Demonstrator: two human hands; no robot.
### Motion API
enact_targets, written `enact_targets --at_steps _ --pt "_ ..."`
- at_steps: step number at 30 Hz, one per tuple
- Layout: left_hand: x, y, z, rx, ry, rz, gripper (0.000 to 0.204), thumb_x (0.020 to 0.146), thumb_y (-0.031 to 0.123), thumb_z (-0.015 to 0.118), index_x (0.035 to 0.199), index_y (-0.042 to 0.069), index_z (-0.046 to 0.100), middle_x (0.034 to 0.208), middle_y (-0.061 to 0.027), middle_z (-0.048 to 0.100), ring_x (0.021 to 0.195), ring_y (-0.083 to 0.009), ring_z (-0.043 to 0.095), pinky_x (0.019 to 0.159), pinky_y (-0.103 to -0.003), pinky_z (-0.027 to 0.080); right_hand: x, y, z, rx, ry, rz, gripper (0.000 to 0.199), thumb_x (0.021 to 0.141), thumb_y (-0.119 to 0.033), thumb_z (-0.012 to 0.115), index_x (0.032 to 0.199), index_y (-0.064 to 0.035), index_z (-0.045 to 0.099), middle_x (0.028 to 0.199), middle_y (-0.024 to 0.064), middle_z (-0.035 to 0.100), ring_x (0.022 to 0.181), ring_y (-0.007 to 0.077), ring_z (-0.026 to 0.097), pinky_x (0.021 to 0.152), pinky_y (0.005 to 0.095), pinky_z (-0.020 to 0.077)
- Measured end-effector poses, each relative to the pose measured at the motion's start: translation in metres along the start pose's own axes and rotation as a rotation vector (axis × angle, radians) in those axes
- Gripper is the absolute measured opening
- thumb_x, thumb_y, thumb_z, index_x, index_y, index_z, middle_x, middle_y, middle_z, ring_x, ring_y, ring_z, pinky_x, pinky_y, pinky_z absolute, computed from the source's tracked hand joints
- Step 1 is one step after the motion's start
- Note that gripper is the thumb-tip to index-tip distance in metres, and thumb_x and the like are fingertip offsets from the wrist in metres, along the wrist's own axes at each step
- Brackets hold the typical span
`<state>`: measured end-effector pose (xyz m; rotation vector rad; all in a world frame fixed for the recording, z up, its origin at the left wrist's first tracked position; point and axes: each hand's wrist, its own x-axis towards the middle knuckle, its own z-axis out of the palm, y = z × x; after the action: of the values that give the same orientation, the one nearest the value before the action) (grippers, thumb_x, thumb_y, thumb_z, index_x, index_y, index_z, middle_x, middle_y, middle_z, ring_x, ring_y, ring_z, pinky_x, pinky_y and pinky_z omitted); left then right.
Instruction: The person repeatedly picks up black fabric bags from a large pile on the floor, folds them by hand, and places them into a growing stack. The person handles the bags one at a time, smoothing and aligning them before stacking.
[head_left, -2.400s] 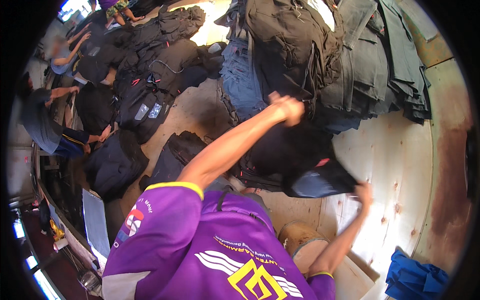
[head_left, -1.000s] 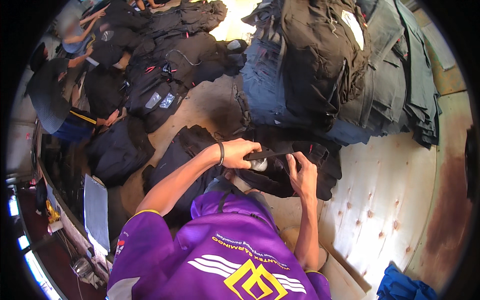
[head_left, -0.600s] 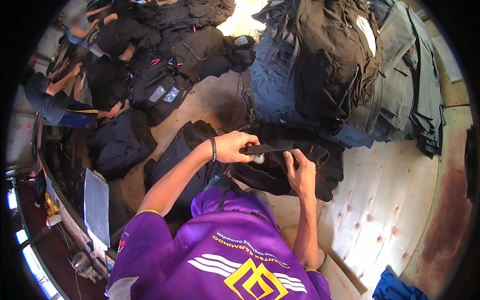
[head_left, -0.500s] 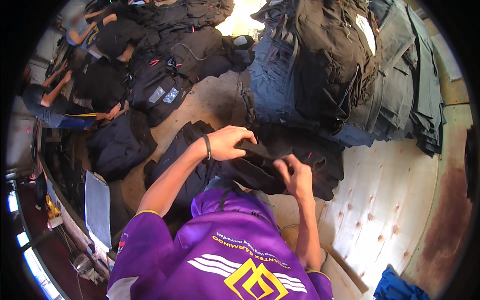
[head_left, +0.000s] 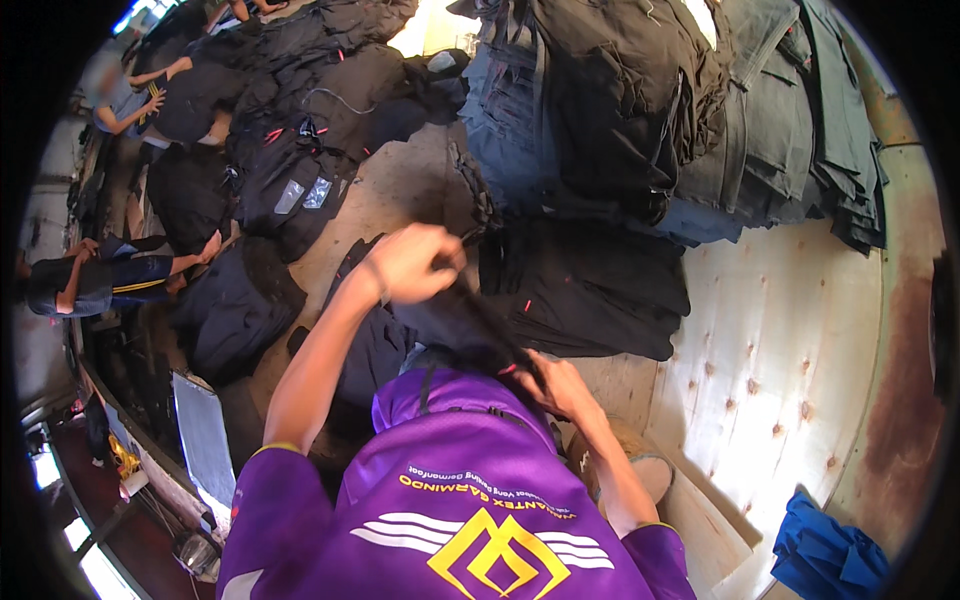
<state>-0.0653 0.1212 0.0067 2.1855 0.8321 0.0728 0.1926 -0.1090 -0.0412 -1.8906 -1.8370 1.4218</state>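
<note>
A black garment is stretched slantwise between my two hands, close in front of my body. My left hand, smeared by motion, is curled closed at the garment's upper left end. At the lower right end, my right hand pinches the cloth beside a small red spot. Just beyond lies a flat stack of black garments with a small red tag. More dark cloth lies under my left forearm. The garment's lower folds are partly hidden by my body.
Tall piles of black garments and grey trousers stand at the far right. Black garment heaps spread across the far left, where two people work. A blue cloth lies at the lower right, beside pale wooden boards.
The black garment has come off the stack toward my body and is now drawn out between my hands. My right hand has moved down and left; my left hand has shifted slightly left.
</note>
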Motion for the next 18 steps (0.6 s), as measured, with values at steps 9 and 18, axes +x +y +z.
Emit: enact_targets --at_steps 9,18 --pt "0.188 0.111 -0.01 -0.262 0.251 0.481 0.06 0.092 0.054 0.069 0.133 0.01 0.063 0.132 -0.0179 0.061 0.126 -0.0298 0.058 0.102 -0.044 0.05 -0.158 0.081 -0.195 -0.245 0.706 0.43 0.039 0.1 -0.014 0.06 0.133 0.0068 0.059 0.127 0.0296 0.065 0.121 0.0416 0.063 0.105 0.0438 0.047" --pt "0.111 -0.078 0.186 -0.211 -0.136 -0.231 0.054 0.092 0.053 0.063 0.116 0.004 0.069 0.12 -0.0212 0.069 0.115 -0.0377 0.065 0.099 -0.046 0.051 -0.235 0.045 -0.33 -0.542 0.702 0.47 0.045 0.101 -0.011 0.055 0.145 -0.0019 0.053 0.138 0.026 0.06 0.13 0.0404 0.057 0.111 0.0435 0.0417"
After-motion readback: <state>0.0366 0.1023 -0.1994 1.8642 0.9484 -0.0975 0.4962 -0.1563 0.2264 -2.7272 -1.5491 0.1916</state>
